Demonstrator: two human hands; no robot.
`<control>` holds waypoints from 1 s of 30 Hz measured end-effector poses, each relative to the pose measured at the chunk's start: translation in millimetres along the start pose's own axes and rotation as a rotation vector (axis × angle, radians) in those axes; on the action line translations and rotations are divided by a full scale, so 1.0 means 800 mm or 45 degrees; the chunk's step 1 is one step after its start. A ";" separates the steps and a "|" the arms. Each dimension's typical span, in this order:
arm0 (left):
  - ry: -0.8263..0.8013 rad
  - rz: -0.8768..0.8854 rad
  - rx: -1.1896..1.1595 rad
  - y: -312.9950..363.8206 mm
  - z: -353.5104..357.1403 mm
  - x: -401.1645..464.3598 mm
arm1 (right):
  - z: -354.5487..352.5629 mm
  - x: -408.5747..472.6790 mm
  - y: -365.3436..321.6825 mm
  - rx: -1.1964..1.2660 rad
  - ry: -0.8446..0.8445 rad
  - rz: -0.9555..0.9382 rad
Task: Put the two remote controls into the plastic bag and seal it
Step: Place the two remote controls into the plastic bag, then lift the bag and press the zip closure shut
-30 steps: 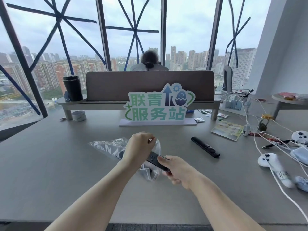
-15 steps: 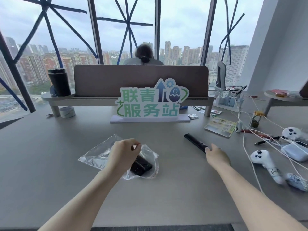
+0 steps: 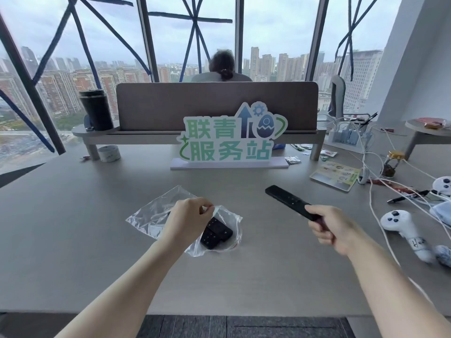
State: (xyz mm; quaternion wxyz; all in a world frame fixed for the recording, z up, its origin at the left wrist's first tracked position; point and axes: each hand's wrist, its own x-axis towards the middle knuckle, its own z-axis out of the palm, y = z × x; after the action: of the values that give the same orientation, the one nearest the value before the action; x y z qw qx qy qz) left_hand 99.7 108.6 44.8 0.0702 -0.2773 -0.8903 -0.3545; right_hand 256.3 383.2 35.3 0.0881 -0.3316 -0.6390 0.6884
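Note:
A clear plastic bag (image 3: 151, 213) lies on the grey desk (image 3: 73, 215), its mouth facing right. My left hand (image 3: 188, 218) pinches the upper edge of that mouth and holds it open. A short black remote (image 3: 216, 232) with rows of buttons lies inside the bag, just past the opening. My right hand (image 3: 329, 228) grips the near end of a long slim black remote (image 3: 288, 202), which points up and left, lifted off the desk to the right of the bag.
A green and white sign (image 3: 229, 140) stands behind the bag, before a desk divider (image 3: 217, 103) with a person seated beyond. White game controllers (image 3: 400, 223), cables (image 3: 380, 215), a leaflet (image 3: 335, 175) and a small jar (image 3: 390, 167) crowd the right side. A black tumbler (image 3: 96, 109) and tape roll (image 3: 109, 153) sit at left.
My right hand let go of the short remote inside the bag, reached right to the long remote, closed on it and lifted it. My left hand kept hold of the bag's mouth.

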 end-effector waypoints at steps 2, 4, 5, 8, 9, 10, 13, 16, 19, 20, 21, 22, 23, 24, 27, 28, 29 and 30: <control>0.035 -0.026 -0.037 0.003 0.004 -0.003 | 0.002 -0.050 -0.007 0.033 -0.251 0.046; 0.054 -0.020 -0.055 0.006 0.009 -0.006 | 0.020 -0.077 -0.004 -0.115 -0.394 0.117; 0.056 -0.009 -0.058 0.008 0.011 -0.008 | 0.037 -0.083 -0.002 -0.197 -0.464 0.139; 0.050 0.009 -0.063 0.011 0.012 -0.014 | 0.104 -0.074 0.012 -0.308 -0.566 0.117; 0.055 0.016 -0.068 0.010 0.009 -0.016 | 0.127 -0.069 0.017 -0.302 -0.558 0.079; 0.069 0.024 -0.073 0.009 0.007 -0.018 | 0.147 -0.062 0.022 -0.284 -0.534 0.028; 0.128 0.058 -0.078 0.002 -0.005 -0.022 | 0.183 -0.049 0.035 -0.255 -0.220 -0.154; 0.135 0.075 -0.079 -0.009 -0.010 -0.025 | 0.182 -0.037 0.046 -0.404 0.186 -0.386; 0.056 0.123 -0.037 -0.014 -0.009 -0.032 | 0.183 -0.033 0.042 -0.682 0.145 -0.435; -0.002 0.138 -0.031 -0.014 -0.009 -0.034 | 0.186 -0.026 0.041 -0.758 0.088 -0.427; -0.082 0.145 -0.014 -0.013 -0.010 -0.037 | 0.190 -0.021 0.039 -0.825 0.057 -0.436; -0.176 0.147 0.014 -0.013 -0.011 -0.039 | 0.195 -0.016 0.037 -0.887 0.060 -0.453; -0.267 0.143 0.056 -0.015 -0.012 -0.041 | 0.198 -0.010 0.035 -0.942 0.098 -0.498; -0.343 0.124 0.101 -0.020 -0.013 -0.043 | 0.199 -0.007 0.034 -0.970 0.145 -0.550; -0.478 0.023 0.212 -0.037 -0.021 -0.053 | 0.197 -0.004 0.031 -0.949 0.263 -0.649; -0.457 -0.008 0.271 -0.042 -0.025 -0.056 | 0.195 -0.006 0.031 -0.928 0.294 -0.657; -0.396 -0.028 0.360 -0.042 -0.031 -0.059 | 0.193 -0.007 0.029 -0.885 0.311 -0.651; -0.308 -0.041 0.467 -0.042 -0.038 -0.060 | 0.192 -0.010 0.027 -0.826 0.309 -0.631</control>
State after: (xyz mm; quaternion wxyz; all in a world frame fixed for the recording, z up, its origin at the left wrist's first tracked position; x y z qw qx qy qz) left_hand 119.3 47.0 31.5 0.0064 -0.2859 -0.9461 -0.1520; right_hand 181.7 249.1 12.0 0.2165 -0.2570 -0.8680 0.3655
